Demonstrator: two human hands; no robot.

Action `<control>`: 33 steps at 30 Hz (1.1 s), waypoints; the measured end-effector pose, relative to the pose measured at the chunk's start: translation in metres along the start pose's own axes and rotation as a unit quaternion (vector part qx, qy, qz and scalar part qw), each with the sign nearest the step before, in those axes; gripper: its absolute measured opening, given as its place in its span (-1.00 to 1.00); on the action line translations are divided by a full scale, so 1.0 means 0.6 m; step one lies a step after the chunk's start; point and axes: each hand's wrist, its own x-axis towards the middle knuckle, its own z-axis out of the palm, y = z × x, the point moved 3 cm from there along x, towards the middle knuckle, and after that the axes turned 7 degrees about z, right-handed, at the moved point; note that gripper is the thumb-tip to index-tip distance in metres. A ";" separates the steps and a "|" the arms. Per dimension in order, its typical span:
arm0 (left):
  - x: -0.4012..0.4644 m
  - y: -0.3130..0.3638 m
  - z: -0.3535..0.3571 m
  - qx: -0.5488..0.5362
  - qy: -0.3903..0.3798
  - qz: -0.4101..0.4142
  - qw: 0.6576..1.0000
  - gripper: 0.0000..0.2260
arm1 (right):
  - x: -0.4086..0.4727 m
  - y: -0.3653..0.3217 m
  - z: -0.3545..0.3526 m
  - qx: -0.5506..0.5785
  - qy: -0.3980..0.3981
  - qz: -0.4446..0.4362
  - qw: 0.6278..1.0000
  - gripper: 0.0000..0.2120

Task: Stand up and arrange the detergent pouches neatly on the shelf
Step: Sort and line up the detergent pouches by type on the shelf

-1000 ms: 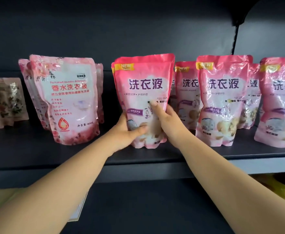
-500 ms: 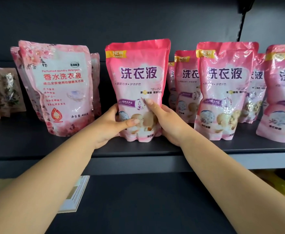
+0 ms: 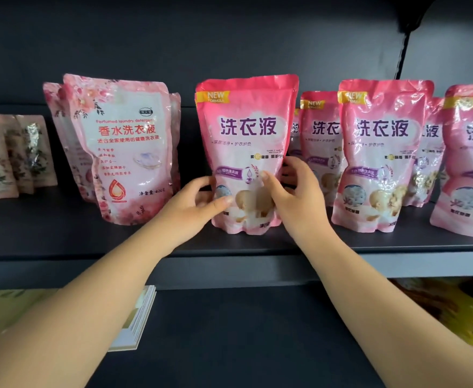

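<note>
hands: left hand (image 3: 194,204) and right hand (image 3: 291,197) grip centre pouch (image 3: 246,152) | state: upright near shelf (image 3: 229,249) front edge | risk: uneven release tips soft pouch forward or onto right neighbour (image 3: 380,158)

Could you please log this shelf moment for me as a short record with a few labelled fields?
setting: dark shelf stocked with pink detergent pouches
held pouch: pink pouch, upright near the shelf's front edge
left hand: thumb across the pouch's lower front, fingers at its left side
right hand: grips its lower right side
neighbours: floral pouch to the left, matching pouch to the right
below: booklet on the lower shelf
</note>
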 end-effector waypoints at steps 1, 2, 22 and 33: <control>-0.011 0.005 -0.012 0.020 0.023 0.014 0.999 -0.57 | -0.010 -0.007 0.000 -0.013 0.025 -0.025 0.999 -0.53; -0.022 0.008 -0.027 0.039 0.047 0.033 0.998 -0.64 | -0.018 -0.014 0.000 -0.024 0.046 -0.046 0.998 -0.52; 0.033 -0.060 -0.365 -0.008 0.216 -0.080 0.973 -0.15 | 0.038 -0.132 0.318 0.097 -0.142 0.184 0.968 -0.29; 0.120 -0.115 -0.366 -0.011 0.141 -0.093 0.986 0.04 | 0.124 -0.079 0.374 0.095 -0.053 0.201 0.974 -0.09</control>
